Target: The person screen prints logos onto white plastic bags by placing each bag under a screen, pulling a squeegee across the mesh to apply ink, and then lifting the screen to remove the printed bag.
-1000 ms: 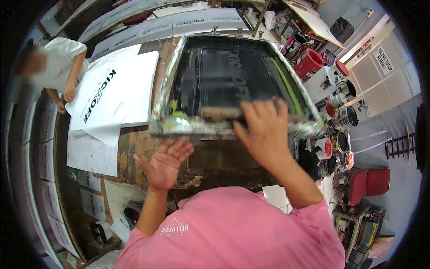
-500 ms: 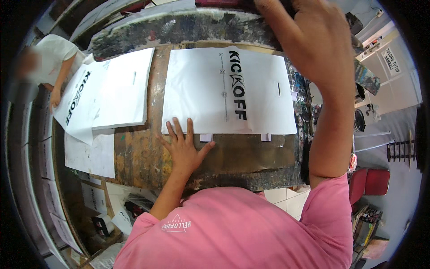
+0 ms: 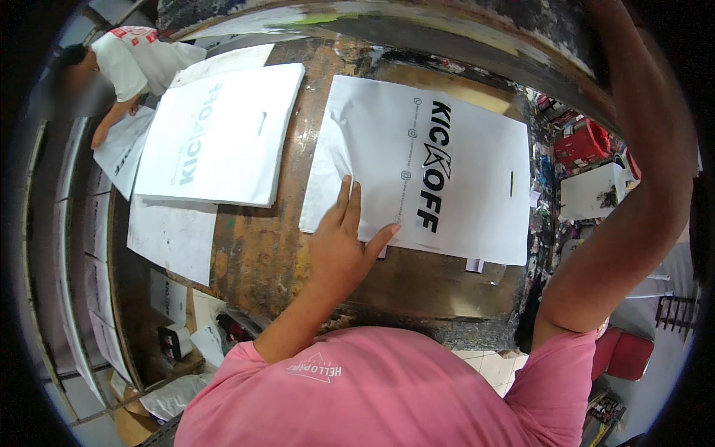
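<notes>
My open left hand [image 3: 342,242] rests on a white, black-lettered, plastic-looking sheet [image 3: 480,179] on a stained wooden table [image 3: 257,246].
Small pale tabs [image 3: 474,265] sit at the sheet's near edge, probably as alignment stops; at its near left corner my palm-down fingers spread, presumably steadying the creased end. To its right my bent right arm [image 3: 629,216] is raised, right hand out of view, grip unknown. Above its far edge hangs a dark, paint-smeared frame [image 3: 477,33], likely lifted for access.
</notes>
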The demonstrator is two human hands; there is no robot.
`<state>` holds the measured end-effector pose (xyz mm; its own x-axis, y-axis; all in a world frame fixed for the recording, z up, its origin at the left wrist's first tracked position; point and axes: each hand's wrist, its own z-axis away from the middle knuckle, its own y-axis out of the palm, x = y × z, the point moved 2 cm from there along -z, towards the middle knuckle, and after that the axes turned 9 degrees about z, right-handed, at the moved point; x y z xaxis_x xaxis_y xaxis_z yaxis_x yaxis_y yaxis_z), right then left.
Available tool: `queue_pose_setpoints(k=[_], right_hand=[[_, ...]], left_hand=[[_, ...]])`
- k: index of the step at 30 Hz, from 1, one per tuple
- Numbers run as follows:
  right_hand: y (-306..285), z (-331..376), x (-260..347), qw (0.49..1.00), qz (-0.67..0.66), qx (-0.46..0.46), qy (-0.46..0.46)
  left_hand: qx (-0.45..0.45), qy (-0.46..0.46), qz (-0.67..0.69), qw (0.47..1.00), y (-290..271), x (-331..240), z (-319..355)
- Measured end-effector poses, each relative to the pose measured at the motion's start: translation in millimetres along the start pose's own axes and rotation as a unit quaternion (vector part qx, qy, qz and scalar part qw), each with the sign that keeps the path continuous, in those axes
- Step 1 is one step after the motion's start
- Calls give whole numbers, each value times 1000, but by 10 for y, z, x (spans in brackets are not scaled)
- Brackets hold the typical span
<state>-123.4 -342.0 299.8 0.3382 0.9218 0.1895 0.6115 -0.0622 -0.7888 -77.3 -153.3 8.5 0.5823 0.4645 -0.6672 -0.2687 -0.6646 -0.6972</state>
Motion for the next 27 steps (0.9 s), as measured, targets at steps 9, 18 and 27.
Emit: queue_pose_setpoints(k=[9, 18, 27], right_hand=[[-4, 164, 136, 997, 68, -11, -40], [319, 208, -478, 991, 97, -40, -86], [219, 134, -625, 988, 131, -55, -51]], left_hand=[[-99, -123, 227, 961, -81, 249, -28], [-283, -110, 174, 937, -59, 1171, -136], [-226, -114, 192, 948, -152, 970, -250]])
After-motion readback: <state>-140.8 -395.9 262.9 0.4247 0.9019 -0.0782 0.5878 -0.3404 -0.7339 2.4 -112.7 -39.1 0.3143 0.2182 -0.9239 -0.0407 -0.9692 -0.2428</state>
